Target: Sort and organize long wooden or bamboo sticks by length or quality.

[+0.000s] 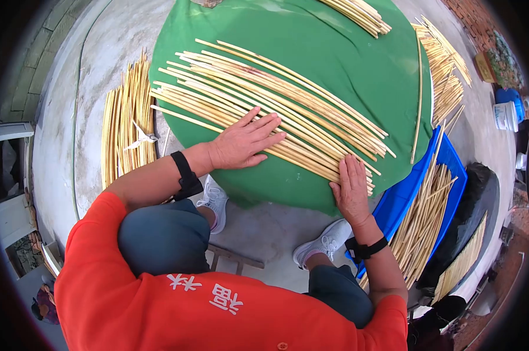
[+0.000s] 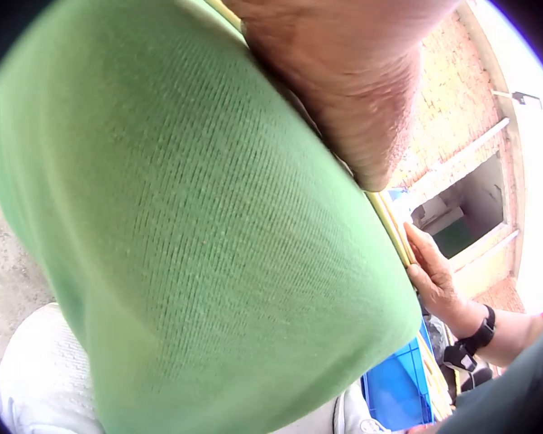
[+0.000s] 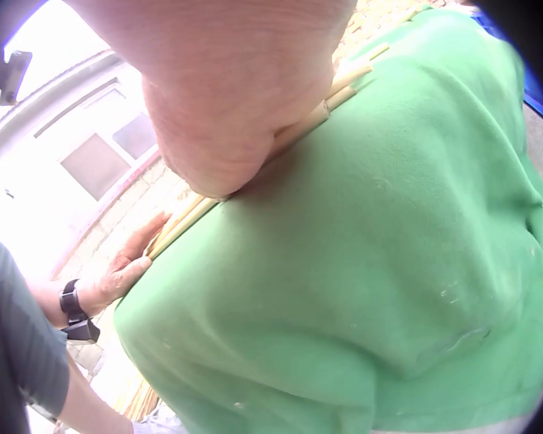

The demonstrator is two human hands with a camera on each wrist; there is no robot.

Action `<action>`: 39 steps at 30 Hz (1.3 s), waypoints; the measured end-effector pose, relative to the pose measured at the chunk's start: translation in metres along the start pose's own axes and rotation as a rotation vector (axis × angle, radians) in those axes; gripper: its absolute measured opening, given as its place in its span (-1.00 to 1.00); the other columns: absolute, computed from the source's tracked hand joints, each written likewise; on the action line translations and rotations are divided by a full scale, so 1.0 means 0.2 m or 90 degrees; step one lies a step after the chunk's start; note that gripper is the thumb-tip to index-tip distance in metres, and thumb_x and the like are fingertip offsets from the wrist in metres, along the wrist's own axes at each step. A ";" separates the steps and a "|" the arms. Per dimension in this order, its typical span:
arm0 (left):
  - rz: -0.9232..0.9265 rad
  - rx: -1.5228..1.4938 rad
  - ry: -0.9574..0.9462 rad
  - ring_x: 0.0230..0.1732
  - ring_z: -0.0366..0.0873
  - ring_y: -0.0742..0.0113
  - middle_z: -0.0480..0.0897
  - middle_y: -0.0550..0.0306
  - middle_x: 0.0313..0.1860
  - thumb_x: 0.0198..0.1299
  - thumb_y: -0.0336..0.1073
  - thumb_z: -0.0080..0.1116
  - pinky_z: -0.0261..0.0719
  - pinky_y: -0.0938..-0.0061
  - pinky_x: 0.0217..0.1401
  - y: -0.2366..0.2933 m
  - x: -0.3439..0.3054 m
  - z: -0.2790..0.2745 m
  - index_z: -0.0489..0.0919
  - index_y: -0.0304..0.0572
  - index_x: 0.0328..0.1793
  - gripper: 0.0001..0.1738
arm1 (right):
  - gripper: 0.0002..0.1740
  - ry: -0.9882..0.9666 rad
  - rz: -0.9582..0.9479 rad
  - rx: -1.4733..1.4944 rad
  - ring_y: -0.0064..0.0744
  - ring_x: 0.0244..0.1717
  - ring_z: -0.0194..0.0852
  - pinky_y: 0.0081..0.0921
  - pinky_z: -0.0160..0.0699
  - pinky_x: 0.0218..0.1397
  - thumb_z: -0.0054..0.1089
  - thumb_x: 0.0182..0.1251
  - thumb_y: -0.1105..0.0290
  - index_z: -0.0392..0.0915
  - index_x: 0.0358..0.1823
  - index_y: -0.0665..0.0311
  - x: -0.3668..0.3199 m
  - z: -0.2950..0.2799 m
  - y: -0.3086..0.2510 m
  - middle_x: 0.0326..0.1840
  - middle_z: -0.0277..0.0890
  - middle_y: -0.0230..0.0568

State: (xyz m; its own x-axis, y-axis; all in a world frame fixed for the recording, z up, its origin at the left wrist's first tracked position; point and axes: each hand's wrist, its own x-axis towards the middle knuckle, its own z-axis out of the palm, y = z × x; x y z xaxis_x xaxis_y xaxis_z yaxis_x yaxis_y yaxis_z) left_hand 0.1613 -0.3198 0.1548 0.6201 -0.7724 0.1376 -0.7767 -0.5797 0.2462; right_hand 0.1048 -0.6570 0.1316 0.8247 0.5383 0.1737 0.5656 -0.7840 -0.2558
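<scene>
Nearest us: red shirt (image 1: 159, 310), with a black strap on each wrist. White shoes (image 1: 328, 241) on the floor below, one each side.

We've got the left hand (image 1: 245, 140) palm down across the near sticks (image 1: 282, 96), fingers straight and slightly spread, gripping nothing. Right hand (image 1: 353, 190) rests on the right ends of the same near sticks, fingers extended, thumb out to the side, no grip there either. Both wrist views show the other hand laid along the table edge; each wrist's own fingers are hidden from its own camera.

Sticks sit in a loose slanted layer on the table (image 1: 358, 70), which is draped in green. They run upper left to lower right, gaps between some, ends uneven.

We see a blue tub (image 1: 460, 178) at right, full of more sticks. Off the table's left side: a bundle (image 1: 118, 117) with a white tie (image 1: 140, 138). Lone stick (image 1: 418, 99) lies along the table's right edge. At the far edge, a small bunch (image 1: 364, 16). Beyond, at right: white bucket (image 1: 505, 116) and a planter (image 1: 504, 64).
</scene>
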 end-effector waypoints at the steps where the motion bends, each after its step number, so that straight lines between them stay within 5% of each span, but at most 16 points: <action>1: -0.045 0.011 -0.028 0.54 0.01 0.02 0.14 -0.12 0.49 0.06 -0.06 0.22 -0.21 -0.05 0.55 0.01 0.00 -0.02 0.20 -0.09 0.47 -0.16 | -0.21 -0.011 0.000 -0.004 0.12 0.44 0.04 0.06 -0.07 0.49 0.27 0.11 0.32 0.16 0.36 0.43 0.00 0.00 0.00 0.40 0.11 0.21; 7: -0.076 0.098 -0.053 0.57 -0.09 0.05 0.04 -0.10 0.54 0.13 0.24 0.03 -0.31 -0.08 0.55 -0.05 0.05 -0.02 0.09 -0.08 0.52 -0.08 | -0.10 -0.057 0.048 -0.046 0.10 0.52 -0.15 0.04 -0.24 0.52 0.15 0.19 -0.01 0.07 0.43 0.39 0.04 0.00 -0.02 0.48 -0.02 0.20; 17: -0.066 0.117 -0.053 0.58 -0.17 -0.01 -0.01 -0.17 0.54 0.04 0.40 0.00 -0.37 -0.15 0.52 -0.14 0.14 -0.02 0.06 -0.17 0.52 0.07 | -0.04 -0.055 0.070 -0.075 0.08 0.56 -0.25 0.09 -0.32 0.52 0.17 0.14 -0.08 0.05 0.45 0.35 0.10 0.00 0.03 0.53 -0.13 0.19; 39: -0.076 0.118 -0.063 0.57 -0.10 0.03 0.07 -0.14 0.52 0.02 0.43 0.01 -0.39 -0.10 0.54 -0.15 0.15 0.00 0.03 -0.10 0.54 0.10 | -0.02 -0.059 0.066 -0.089 0.05 0.56 -0.23 0.14 -0.35 0.50 0.08 0.16 -0.19 0.05 0.46 0.29 0.12 0.00 0.08 0.53 -0.10 0.15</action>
State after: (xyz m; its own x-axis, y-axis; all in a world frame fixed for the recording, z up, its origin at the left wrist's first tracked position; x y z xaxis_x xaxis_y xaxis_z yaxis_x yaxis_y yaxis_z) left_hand 0.2030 -0.3260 0.1524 0.7020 -0.7119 0.0219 -0.7113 -0.6991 0.0729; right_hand 0.1342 -0.6556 0.1311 0.8786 0.4734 0.0629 0.4775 -0.8685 -0.1329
